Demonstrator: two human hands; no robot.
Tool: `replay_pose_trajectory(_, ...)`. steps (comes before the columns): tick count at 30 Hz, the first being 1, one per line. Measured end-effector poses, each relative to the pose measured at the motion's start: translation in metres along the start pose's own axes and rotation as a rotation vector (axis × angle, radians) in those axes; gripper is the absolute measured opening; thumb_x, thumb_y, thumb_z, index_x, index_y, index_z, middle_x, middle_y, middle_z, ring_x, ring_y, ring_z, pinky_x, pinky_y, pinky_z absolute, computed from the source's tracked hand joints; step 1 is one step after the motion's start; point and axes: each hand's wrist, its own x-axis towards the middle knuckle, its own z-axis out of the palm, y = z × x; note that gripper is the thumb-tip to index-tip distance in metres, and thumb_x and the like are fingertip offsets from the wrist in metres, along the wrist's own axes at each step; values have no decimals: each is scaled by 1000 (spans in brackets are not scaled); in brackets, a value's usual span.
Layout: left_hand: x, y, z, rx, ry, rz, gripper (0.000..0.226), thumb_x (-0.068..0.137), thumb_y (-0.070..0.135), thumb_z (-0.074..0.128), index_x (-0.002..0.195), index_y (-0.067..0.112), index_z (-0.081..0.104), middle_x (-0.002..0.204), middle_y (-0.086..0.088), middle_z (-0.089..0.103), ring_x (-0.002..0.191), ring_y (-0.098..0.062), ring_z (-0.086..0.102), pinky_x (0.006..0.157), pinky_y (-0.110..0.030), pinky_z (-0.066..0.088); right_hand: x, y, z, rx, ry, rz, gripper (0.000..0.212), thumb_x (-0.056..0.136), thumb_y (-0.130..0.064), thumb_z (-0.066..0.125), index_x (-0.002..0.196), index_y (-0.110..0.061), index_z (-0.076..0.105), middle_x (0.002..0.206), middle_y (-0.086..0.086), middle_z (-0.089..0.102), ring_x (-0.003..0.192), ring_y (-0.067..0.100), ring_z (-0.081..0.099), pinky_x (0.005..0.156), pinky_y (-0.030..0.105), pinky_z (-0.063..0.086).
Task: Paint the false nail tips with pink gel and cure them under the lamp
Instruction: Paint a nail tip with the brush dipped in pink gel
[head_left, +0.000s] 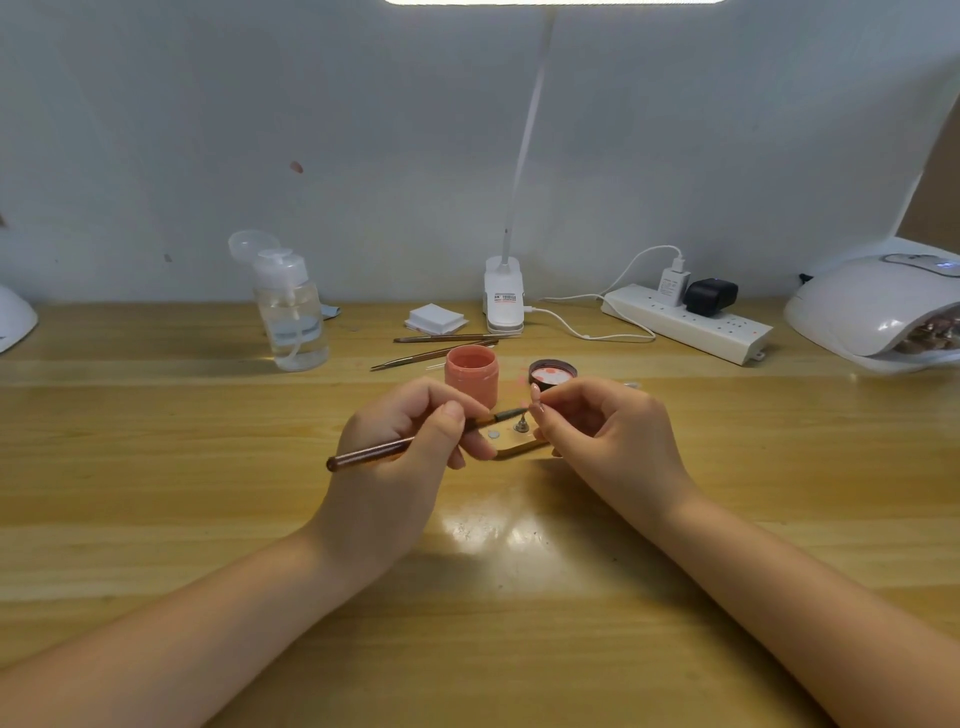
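My left hand (415, 436) grips the brush (395, 447) like a pen, thumb and fingers curled round its coppery handle, bristle end aimed at the centre of the frame. My right hand (597, 431) pinches a nail tip (535, 393) between thumb and forefinger, just above the little clear stand (519, 441) with its metal peg. The brush point sits just beside that tip, so I judge I'm mid-coat on this one; whether pink is already on it I can't tell, it's too small. Just behind my hands the pink gel pot (471, 376) stands open, its lid (552, 373) lying upturned to its right with pink smeared inside. Farther out, at the right edge, the curing lamp (872, 306) waits, with something blurred in its mouth, maybe tips already in. So painting is under way and curing this tip is still ahead. Spare tools (436, 347), wipes (435, 318) and a pump bottle (293, 312) lie behind, left of centre.
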Motion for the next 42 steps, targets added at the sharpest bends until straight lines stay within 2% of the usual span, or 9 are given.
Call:
replay_pose_trajectory(6,1,1,0,-2,27,15,22,91,22,47,90,14,68,77,-1,73,70,-18,65,63,-24,52,0,0,0,-13,-7,-3,9,84,-9,72,92,-8,74,78,2,73,72,14,70,70,41,57)
replay_pose_trajectory(10,0,1,0,-23,11,-9,23,87,16,46,85,9,68,70,-4,72,66,-14,66,60,-20,50,0,0,0,-6,-12,2,9,84,-9,71,93,-9,74,78,2,73,73,15,70,71,41,57)
replay_pose_trajectory(14,1,1,0,-27,33,4,23,90,20,46,90,12,68,75,-3,72,72,-20,66,64,-27,54,0,0,0,-11,-16,7,10,84,-10,71,93,-8,74,78,2,73,73,15,69,71,42,57)
replay_pose_trajectory(19,1,2,2,-16,19,9,23,87,16,45,83,10,67,67,0,69,65,-11,63,59,-18,48,0,-1,0,2,-18,11,10,84,-9,71,93,-8,74,79,3,73,73,17,70,72,42,56)
replay_pose_trajectory(23,1,1,2,-15,19,10,23,90,19,46,88,11,67,72,0,71,70,-20,64,62,-22,50,0,-1,0,-4,-13,9,9,84,-9,71,92,-7,74,78,3,73,72,15,69,71,42,56)
replay_pose_trajectory(28,1,3,-1,-55,28,19,23,87,14,45,83,8,67,67,-3,69,63,-8,63,58,-17,48,0,-1,0,8,-19,18,9,84,-9,71,93,-8,74,79,3,73,73,17,69,71,42,57)
replay_pose_trajectory(33,2,0,0,-14,6,0,18,98,15,51,92,10,68,78,-3,73,74,-22,66,65,-29,54,0,-1,0,14,-10,25,9,84,-8,71,92,-7,74,78,4,73,73,17,69,71,42,57)
replay_pose_trajectory(37,0,0,1,-32,6,9,22,88,13,46,85,8,67,70,-3,71,66,-9,65,61,-18,50,0,0,0,1,-4,11,9,84,-8,71,92,-7,74,78,4,72,72,17,69,70,42,57)
replay_pose_trajectory(42,0,-1,2,-14,-3,2,20,95,17,49,92,12,68,79,-3,73,73,-20,67,66,-30,55,0,0,0,-3,-7,3,9,84,-9,71,92,-6,74,77,4,72,72,17,69,70,41,57)
